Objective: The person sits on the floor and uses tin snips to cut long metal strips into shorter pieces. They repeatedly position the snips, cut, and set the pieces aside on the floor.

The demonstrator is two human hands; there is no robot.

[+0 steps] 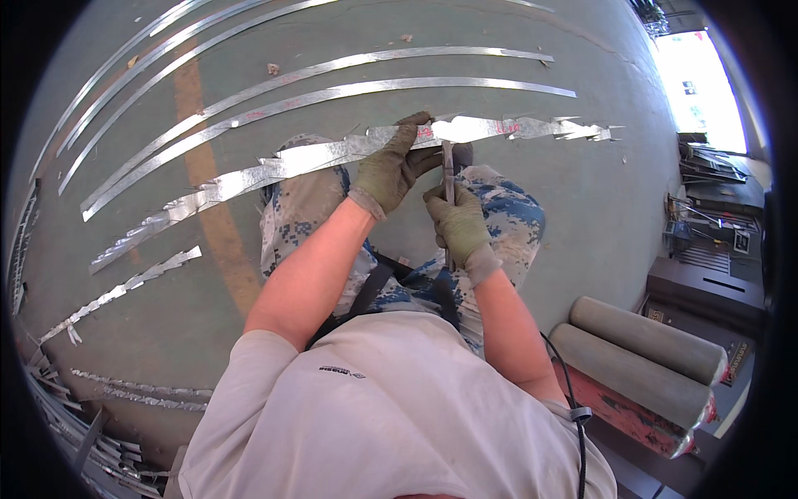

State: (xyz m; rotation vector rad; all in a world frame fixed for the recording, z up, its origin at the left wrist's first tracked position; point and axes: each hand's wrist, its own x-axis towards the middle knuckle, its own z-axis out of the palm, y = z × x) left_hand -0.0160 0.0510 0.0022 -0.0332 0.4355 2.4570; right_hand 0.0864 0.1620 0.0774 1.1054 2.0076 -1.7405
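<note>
A long shiny sheet-metal strip (316,155) with notched, jagged edges and red marks runs crosswise in front of me, above my knees. My left hand (386,175), in an olive work glove, is closed on the strip near its middle, fingers over its far edge. My gloved right hand (460,223) is wrapped round a narrow metal hand tool (450,166), held upright in the view. The tool's upper end meets the near edge of the strip, just right of my left hand. The tool's exact kind cannot be made out.
Several plain metal strips (374,88) lie on the green floor beyond. A shorter jagged strip (125,287) is at the left, with a pile of cut strips (91,449) at lower left. Two grey cylinders (640,366) lie on a red base at right, by dark metal cabinets (702,287).
</note>
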